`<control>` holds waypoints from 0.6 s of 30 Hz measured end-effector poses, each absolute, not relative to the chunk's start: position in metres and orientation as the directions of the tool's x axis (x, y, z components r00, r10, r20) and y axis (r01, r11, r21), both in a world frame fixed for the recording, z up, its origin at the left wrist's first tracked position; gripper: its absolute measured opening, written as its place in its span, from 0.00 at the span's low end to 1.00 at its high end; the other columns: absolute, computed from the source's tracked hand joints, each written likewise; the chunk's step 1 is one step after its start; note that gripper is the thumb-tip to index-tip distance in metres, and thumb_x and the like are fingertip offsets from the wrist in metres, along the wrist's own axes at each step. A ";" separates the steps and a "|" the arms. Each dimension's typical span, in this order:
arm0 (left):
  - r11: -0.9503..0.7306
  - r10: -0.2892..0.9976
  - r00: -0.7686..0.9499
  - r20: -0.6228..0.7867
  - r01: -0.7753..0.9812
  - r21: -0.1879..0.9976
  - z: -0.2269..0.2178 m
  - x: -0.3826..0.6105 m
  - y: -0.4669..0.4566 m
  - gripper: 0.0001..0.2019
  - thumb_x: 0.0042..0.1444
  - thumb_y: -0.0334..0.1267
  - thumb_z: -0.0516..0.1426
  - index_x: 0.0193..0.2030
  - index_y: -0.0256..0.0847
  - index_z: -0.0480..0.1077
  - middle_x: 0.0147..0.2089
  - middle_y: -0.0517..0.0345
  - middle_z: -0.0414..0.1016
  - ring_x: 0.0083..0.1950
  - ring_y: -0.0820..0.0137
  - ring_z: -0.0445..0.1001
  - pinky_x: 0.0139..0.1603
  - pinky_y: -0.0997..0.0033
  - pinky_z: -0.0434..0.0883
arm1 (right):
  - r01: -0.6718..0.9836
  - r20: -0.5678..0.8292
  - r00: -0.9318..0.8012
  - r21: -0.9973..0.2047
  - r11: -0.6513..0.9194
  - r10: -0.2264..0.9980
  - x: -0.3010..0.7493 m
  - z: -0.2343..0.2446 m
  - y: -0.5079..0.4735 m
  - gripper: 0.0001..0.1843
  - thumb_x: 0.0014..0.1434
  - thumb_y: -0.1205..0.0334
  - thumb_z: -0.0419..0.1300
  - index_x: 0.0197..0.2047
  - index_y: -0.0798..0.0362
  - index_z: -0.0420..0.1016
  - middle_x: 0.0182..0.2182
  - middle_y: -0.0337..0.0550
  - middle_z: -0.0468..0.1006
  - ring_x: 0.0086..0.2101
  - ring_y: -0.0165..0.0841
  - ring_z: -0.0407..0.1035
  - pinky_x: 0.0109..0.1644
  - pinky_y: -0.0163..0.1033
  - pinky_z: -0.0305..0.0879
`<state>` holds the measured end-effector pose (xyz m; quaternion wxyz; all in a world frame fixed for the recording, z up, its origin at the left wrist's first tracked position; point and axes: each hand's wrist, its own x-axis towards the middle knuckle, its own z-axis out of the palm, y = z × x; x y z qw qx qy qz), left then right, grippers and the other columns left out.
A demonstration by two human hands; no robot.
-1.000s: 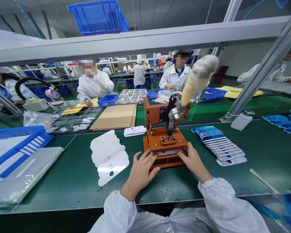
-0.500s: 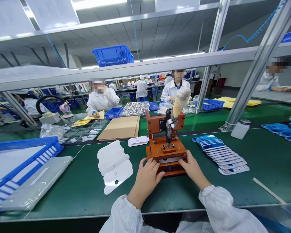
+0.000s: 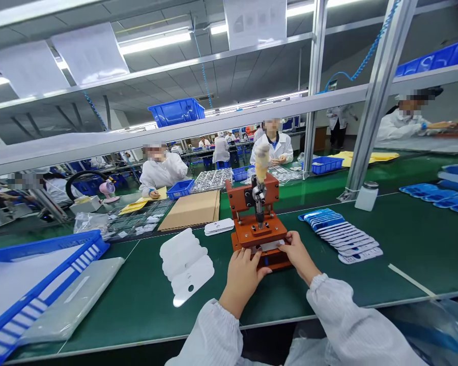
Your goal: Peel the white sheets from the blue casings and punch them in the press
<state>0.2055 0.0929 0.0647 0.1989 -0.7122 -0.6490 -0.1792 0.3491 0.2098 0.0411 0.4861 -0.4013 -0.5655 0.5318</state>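
A long factory hall runs away under strip lights, lined with green workbenches and metal shelving. The near bench [image 3: 416, 244] carries an orange press [image 3: 255, 236] at its middle, with its padded handle [image 3: 262, 161] standing up and nearly upright.

Both of the person's hands are at the front of the press's base. The left hand [image 3: 246, 277] is half curled, its fingers [image 3: 254, 256] against the front edge near a white card [image 3: 269, 246], which lies in the base. The right hand [image 3: 297, 254] is flatter, its fingers [image 3: 286, 245] reaching in from the right to that same card. Neither hand is clearly closed around anything, and whether either one has hold of the card cannot be told.

Just left of the press lie white plastic cards [image 3: 185, 267], fanned in an overlapping row, and beyond them a small stack of white pieces [image 3: 219, 226]. Right of the press, blue-and-white strips [image 3: 339, 234] lie fanned out, with a white bottle [image 3: 366, 198] beyond them. Further left are a blue crate [image 3: 49, 292] and a cardboard sheet [image 3: 191, 211]. Beyond the press, across the bench, two co-workers [image 3: 162, 170] [image 3: 270, 147] sit at work.
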 end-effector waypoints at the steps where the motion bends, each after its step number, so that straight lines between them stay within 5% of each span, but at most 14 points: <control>1: -0.067 0.851 0.085 0.519 0.996 -0.054 0.064 0.206 0.093 0.25 0.52 0.53 0.57 0.54 0.42 0.67 0.49 0.49 0.73 0.52 0.58 0.71 0.52 0.55 0.69 | -0.072 0.120 -0.191 -0.991 0.108 0.974 0.349 0.041 0.209 0.19 0.42 0.60 0.59 0.35 0.49 0.53 0.40 0.41 0.74 0.42 0.38 0.70 0.43 0.41 0.68; 13: -0.034 0.860 0.066 0.505 0.997 -0.073 0.064 0.210 0.094 0.25 0.54 0.53 0.56 0.54 0.41 0.67 0.52 0.50 0.74 0.55 0.59 0.70 0.55 0.56 0.68 | -0.086 -0.024 -0.048 -0.996 -0.028 0.999 0.345 0.037 0.217 0.21 0.43 0.59 0.60 0.38 0.49 0.53 0.55 0.49 0.65 0.52 0.40 0.65 0.48 0.42 0.68; 18: -0.020 0.859 0.060 0.508 0.996 -0.084 0.063 0.212 0.098 0.22 0.55 0.51 0.57 0.52 0.40 0.69 0.51 0.49 0.75 0.54 0.58 0.71 0.56 0.54 0.69 | -0.040 -0.034 -0.071 -0.999 -0.037 0.997 0.347 0.038 0.221 0.20 0.43 0.62 0.61 0.39 0.50 0.59 0.46 0.47 0.71 0.47 0.41 0.68 0.46 0.42 0.67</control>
